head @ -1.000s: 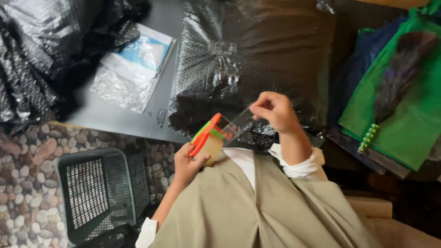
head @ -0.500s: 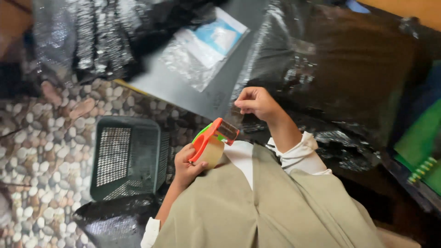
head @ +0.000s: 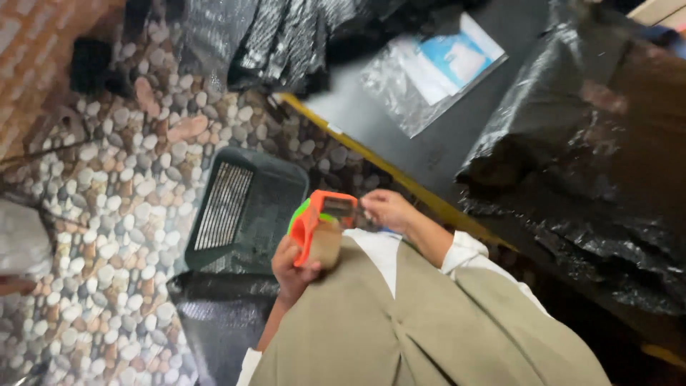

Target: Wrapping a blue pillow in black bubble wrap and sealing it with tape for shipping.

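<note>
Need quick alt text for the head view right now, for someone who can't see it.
The person's left hand holds an orange tape dispenser while the right hand pinches its tape end, above a dark mesh basket on a pebble-pattern floor.

Below my hands I saw little room: the dark mesh basket [head: 243, 211] stood on the pebble floor [head: 107, 214] just beside the left hand [head: 291, 266], with a black bag [head: 214, 322] under it. To the right, the bulky black plastic bundle [head: 593, 157] crowded the surface's [head: 429, 154] near edge beside my right hand [head: 386, 209]. Between that bundle and the heap of black bags [head: 286, 36] at the top, a bare strip of surface lay open, narrowed only by a flat clear packet [head: 429, 71]. The floor to the far left lay free.
</note>
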